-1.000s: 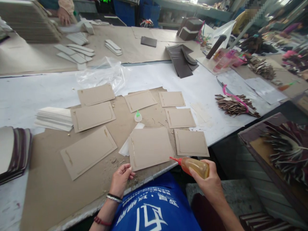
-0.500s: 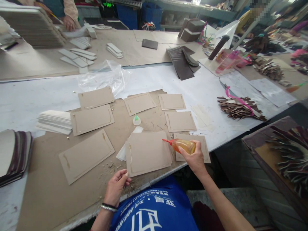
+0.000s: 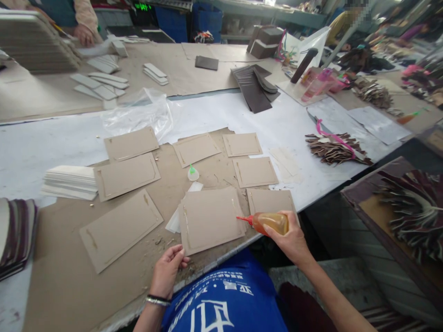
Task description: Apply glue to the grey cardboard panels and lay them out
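My right hand (image 3: 285, 233) is wrapped around a squeeze glue bottle (image 3: 272, 223) of amber liquid. Its red nozzle points left, at the right edge of a beige cardboard piece (image 3: 211, 221) on top of a small stack. A shiny glue line runs down that piece's left side, and a short one shows near its upper right. At the lower left corner, my left hand (image 3: 171, 263) pinches the cardboard between thumb and fingers. Around it lie several similar pieces with glue lines along their edges, such as one cardboard piece (image 3: 121, 230) on the left.
A small white cap-like piece with a green tip (image 3: 193, 173) stands behind the stack. White strips (image 3: 71, 182) and dark-edged panels (image 3: 15, 235) are piled left. Dark brown pieces (image 3: 256, 90) and a tied bundle of strips (image 3: 337, 147) lie right. Across the table, a person's hand (image 3: 84, 35) shows.
The glue bottle's nozzle has moved down along the cardboard's right side, leaving a shiny line near the upper right. My left hand keeps its pinch on the corner. The view has shifted slightly.
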Tool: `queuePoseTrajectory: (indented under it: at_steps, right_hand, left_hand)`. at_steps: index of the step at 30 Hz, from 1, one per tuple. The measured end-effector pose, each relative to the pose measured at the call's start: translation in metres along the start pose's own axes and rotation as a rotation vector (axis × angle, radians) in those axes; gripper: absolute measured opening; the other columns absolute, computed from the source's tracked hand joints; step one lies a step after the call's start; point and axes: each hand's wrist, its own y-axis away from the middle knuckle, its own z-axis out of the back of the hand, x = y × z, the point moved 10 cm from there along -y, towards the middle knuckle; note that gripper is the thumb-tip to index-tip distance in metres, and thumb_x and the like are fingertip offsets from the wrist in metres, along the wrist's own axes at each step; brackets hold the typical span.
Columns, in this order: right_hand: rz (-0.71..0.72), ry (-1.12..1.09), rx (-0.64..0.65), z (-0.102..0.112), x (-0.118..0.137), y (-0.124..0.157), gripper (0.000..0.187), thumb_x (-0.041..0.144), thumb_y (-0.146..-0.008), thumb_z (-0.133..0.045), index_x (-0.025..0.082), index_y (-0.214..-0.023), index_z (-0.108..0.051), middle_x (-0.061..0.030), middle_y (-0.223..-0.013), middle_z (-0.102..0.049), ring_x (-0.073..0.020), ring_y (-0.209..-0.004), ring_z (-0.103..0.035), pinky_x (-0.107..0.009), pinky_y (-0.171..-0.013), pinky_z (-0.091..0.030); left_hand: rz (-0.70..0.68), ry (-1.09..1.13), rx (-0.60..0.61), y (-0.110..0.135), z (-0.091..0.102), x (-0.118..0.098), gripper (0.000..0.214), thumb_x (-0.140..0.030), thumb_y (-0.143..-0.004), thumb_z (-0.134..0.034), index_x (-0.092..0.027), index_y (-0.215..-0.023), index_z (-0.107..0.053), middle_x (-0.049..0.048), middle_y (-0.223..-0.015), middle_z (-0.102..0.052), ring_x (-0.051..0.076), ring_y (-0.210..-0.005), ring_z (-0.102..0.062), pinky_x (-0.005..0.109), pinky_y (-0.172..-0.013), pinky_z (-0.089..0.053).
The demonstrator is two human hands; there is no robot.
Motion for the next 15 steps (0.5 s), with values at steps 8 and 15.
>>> queuePoseTrajectory:
  at_steps: [8, 15]
  right_hand:
    - [-0.124, -0.077, 0.070, 0.002, -0.023, 0.030, 0.050, 0.046, -0.060, -0.066, 0.023, -0.098, -0.043, -0.0016, -0.083, -0.059, -0.0226, -0.077, -0.060, -0.036, -0.072, -0.048]
    - [-0.322, -0.753, 0.196, -0.010, -0.030, 0.054, 0.040, 0.041, -0.064, -0.068, 0.020, -0.095, -0.053, -0.0054, -0.090, -0.066, -0.0255, -0.088, -0.061, -0.039, -0.078, -0.047]
  left_hand:
    - [0.021, -0.016, 0.053, 0.000, -0.004, -0.002, 0.054, -0.038, -0.043, -0.074, -0.009, -0.086, -0.056, 0.0003, -0.054, -0.062, 0.012, -0.050, -0.054, 0.023, -0.050, -0.042]
    - [-0.086, -0.019, 0.145, 0.005, -0.006, -0.015, 0.046, -0.048, -0.047, -0.075, -0.017, -0.076, -0.057, -0.0033, -0.061, -0.058, 0.013, -0.055, -0.057, 0.023, -0.048, -0.043]
